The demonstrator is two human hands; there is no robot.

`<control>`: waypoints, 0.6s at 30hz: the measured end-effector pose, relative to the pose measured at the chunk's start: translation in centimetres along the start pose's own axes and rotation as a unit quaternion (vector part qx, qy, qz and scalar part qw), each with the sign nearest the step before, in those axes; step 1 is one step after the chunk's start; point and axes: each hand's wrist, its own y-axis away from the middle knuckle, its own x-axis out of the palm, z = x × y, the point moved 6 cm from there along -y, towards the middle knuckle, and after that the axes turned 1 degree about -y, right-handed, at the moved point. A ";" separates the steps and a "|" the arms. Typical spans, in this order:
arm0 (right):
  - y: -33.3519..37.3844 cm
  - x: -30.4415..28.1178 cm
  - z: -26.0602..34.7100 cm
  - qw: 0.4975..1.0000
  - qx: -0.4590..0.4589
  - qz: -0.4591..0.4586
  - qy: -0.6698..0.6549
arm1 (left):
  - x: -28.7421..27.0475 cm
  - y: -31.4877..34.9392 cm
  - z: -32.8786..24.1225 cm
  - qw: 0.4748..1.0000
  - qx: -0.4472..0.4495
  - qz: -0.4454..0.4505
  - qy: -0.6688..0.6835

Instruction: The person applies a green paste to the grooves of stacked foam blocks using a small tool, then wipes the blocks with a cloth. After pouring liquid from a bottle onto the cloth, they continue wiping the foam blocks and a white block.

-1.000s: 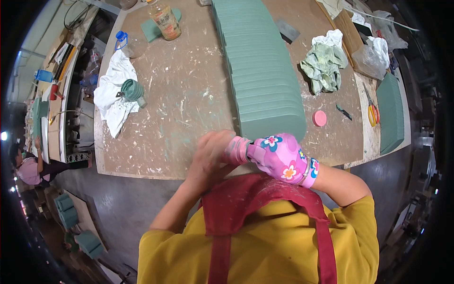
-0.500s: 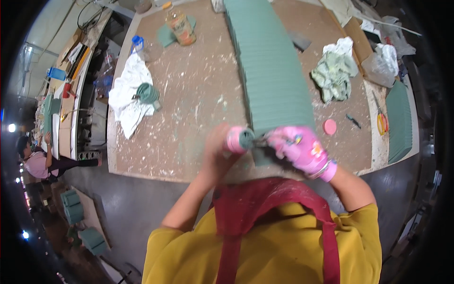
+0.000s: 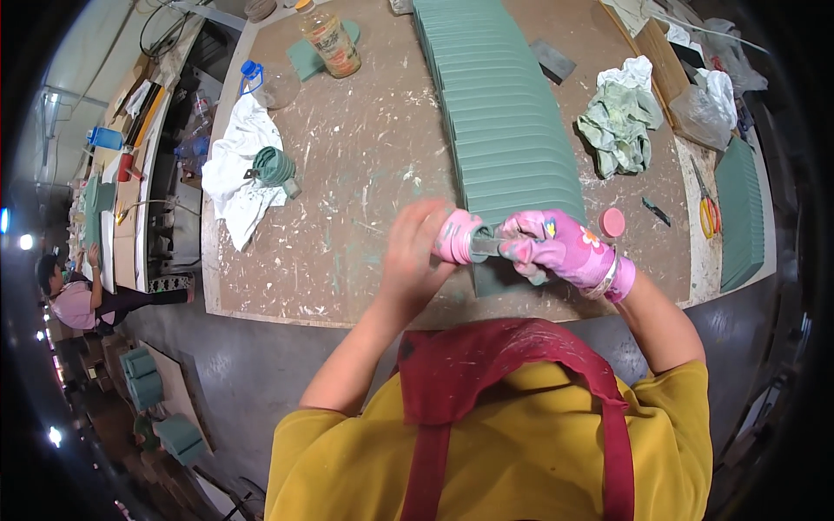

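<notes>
My bare left hand [image 3: 413, 256] is wrapped round a small pink jar [image 3: 454, 237], tipped with its mouth to the right. Green paint-like stuff coats its rim and inside. In a pink flowered glove, my right hand [image 3: 560, 250] pinches a flat grey tool [image 3: 486, 247] whose tip is at the jar's mouth; its exact kind is unclear. Just beyond both hands runs a long row of overlapping green panels [image 3: 512, 130]. A round pink lid [image 3: 612, 222] lies to the right of my gloved hand.
Scissors [image 3: 710, 213] and a small dark tool [image 3: 656, 211] lie at right, near a crumpled stained cloth [image 3: 618, 126]. At left, a green coiled roll [image 3: 274, 167] rests on a white cloth [image 3: 234, 195]. A drink bottle [image 3: 330, 43] stands far left. Another person [image 3: 76, 300] works at a side bench.
Both hands have shifted slightly to the right with the jar and tool. The jar's mouth has moved right too, and the tool's tip stays at it.
</notes>
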 end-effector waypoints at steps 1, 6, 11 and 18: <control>0.1 0.0 0.1 1.000 0.001 0.001 -0.001 | 0.0 0.2 0.5 1.000 -0.015 -0.005 -0.003; 0.4 -0.5 0.2 0.997 0.014 0.009 -0.079 | 0.0 0.3 2.3 0.993 -0.106 -0.009 0.047; 0.1 -0.9 0.5 0.999 0.021 0.021 -0.024 | 0.7 -0.2 2.2 0.991 -0.117 0.004 0.059; -1.0 -0.6 0.8 0.996 0.027 0.078 -0.024 | 0.5 -2.1 2.1 0.999 -0.028 -0.015 0.011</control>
